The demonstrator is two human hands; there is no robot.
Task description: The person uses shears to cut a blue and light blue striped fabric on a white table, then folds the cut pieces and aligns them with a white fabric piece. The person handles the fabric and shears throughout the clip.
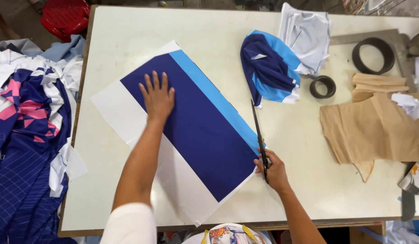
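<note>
- the left hand (157,97) lies flat with fingers spread, pressing on the dark blue part of a printed sheet (191,131) that runs from under the palm out toward the right hand.
- the right hand (273,169) is closed around the handles of the scissors (259,135), blades pointing away from it along the sheet's light blue edge.
- the sheet looks thin, light and limp — likely to slide or pucker on the smooth surface (309,180) unless pinned flat; best held by a broad palm near the cut line, not pinched.
- the scissors look stiff and sharp — held at the handles only.
- hidden: the scissor handles inside the fist, whether the blades are parted, and the sheet's near corner.
</note>
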